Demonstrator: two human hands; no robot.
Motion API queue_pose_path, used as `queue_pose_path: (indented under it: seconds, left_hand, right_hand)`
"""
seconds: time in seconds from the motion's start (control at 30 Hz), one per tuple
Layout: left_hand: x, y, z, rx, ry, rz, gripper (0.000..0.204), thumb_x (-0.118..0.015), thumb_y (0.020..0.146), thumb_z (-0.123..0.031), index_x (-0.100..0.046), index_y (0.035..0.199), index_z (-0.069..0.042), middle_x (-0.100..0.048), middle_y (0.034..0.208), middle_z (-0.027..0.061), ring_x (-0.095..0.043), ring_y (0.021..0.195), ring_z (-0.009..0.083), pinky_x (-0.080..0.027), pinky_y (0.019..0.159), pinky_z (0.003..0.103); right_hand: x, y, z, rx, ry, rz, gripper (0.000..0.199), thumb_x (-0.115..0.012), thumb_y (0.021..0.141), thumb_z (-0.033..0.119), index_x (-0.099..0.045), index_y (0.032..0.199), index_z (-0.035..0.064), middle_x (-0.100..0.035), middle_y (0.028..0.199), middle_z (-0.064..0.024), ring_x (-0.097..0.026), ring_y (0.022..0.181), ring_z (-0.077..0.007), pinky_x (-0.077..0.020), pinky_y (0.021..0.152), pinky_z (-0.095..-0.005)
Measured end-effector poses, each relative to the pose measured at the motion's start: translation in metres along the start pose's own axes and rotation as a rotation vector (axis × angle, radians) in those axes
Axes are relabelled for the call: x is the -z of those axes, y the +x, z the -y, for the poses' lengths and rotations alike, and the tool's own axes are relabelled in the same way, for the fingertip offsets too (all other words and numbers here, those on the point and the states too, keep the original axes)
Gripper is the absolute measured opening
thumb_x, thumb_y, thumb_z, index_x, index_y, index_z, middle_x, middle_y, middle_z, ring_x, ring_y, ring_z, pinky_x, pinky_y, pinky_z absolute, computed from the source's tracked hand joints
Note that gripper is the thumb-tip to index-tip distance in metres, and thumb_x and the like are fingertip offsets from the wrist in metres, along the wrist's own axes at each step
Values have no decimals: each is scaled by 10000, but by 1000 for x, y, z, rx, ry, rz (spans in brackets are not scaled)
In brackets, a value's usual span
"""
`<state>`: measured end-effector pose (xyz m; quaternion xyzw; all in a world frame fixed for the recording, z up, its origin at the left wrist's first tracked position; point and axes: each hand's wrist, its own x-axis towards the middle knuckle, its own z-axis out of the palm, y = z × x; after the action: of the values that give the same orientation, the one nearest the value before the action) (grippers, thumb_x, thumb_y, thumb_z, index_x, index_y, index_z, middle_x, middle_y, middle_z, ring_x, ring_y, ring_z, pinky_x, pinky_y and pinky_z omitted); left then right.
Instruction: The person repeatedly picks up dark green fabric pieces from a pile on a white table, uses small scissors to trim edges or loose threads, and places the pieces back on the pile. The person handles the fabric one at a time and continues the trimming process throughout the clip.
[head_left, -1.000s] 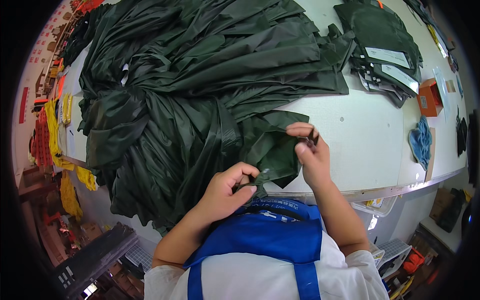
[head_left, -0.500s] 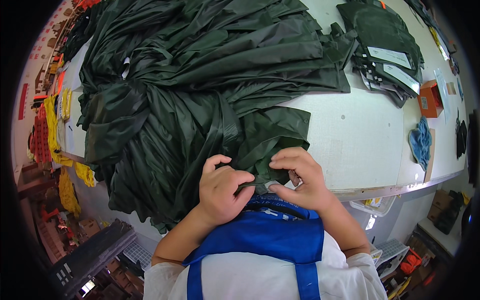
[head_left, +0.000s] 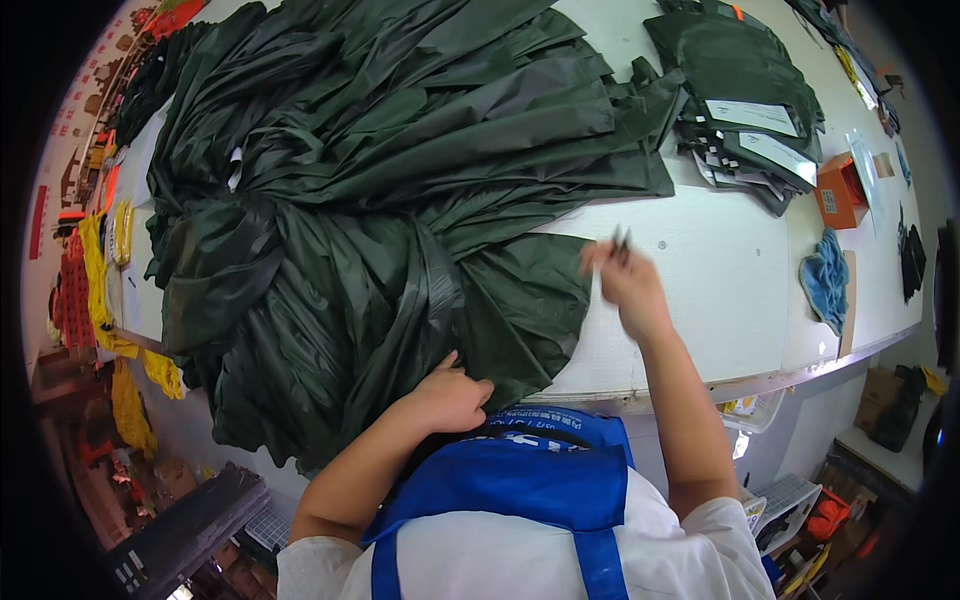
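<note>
A large heap of thin, shiny dark green fabric (head_left: 380,130) covers much of the white table, gathered into a twisted bundle at its left. By the table's front edge, my left hand (head_left: 450,397) is closed on the lower edge of a flap of this fabric (head_left: 525,310), its fingertips partly hidden in the folds. My right hand (head_left: 632,290) is smeared by motion at the flap's upper right corner. Its closed fingers carry a small dark pointed tool (head_left: 622,245), too blurred to name exactly. Whether its fingertips also pinch the corner I cannot tell.
Packed dark green pieces with white labels (head_left: 750,117) are stacked at the back right. Near them are an orange box (head_left: 840,190) and a crumpled blue cloth (head_left: 826,278). Yellow cloth (head_left: 130,400) hangs off the table's left end. A white bin (head_left: 752,412) sits below the front edge.
My right hand has moved up and away from my left, to the flap's far corner. The flap, bunched between both hands before, now lies spread flatter. The dark tool now shows.
</note>
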<state>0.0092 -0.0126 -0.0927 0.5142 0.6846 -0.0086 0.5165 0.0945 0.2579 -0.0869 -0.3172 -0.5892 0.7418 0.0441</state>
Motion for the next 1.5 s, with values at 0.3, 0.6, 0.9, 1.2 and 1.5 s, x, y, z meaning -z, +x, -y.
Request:
queue_pose_path:
  seconds: [0.3, 0.6, 0.9, 1.2, 1.5]
  left_hand:
    - [20, 20, -6, 74, -89, 54, 469, -605, 821, -396, -503, 1110, -41, -643, 924, 188, -602, 928, 365, -347, 1002, 477]
    - [73, 16, -55, -259, -627, -571, 405, -640, 826, -135, -488, 1188, -36, -496, 1204, 123, -569, 962, 213, -492, 789, 309]
    - [99, 6, -100, -269, -632, -906, 732, -730, 708, -99, -317, 1306, -4, -445, 1194, 133, -496, 1095, 199, -458, 898, 347]
    - [99, -20, -106, -449, -1041, -1033, 766, -472, 734, 150, -192, 1404, -92, -479, 1226, 132, -512, 1108, 194, -383, 970, 313]
    - [113, -49, -94, -140, -311, -1221, 186, -637, 711, 28, -592, 883, -25, -505, 835, 38, -511, 753, 144, -408, 668, 245]
  right_hand:
    - [75, 130, -23, -5, 264, -649, 203, -665, 831, 186, -495, 896, 98, -412, 629, 57, -287, 428, -35, -191, 382, -212]
    - [24, -6, 6, 208, -8, -366, 178, -728, 755, 125, -558, 763, 71, -477, 670, 21, -410, 518, -68, -324, 447, -228]
    - [-34, -99, 11, 688, -578, -69, 253, -739, 607, 4, -643, 820, 102, -518, 1084, -168, -613, 657, -248, -493, 561, -318]
    - [-39, -93, 26, 431, 113, -337, 482, -685, 773, 60, -398, 1156, 2, -551, 975, -32, -448, 701, -31, -388, 576, -202]
    - [-23, -85, 41, 290, 285, -247, 125, -507, 864, -13, -552, 980, -2, -561, 860, 24, -470, 751, -31, -392, 671, -199]
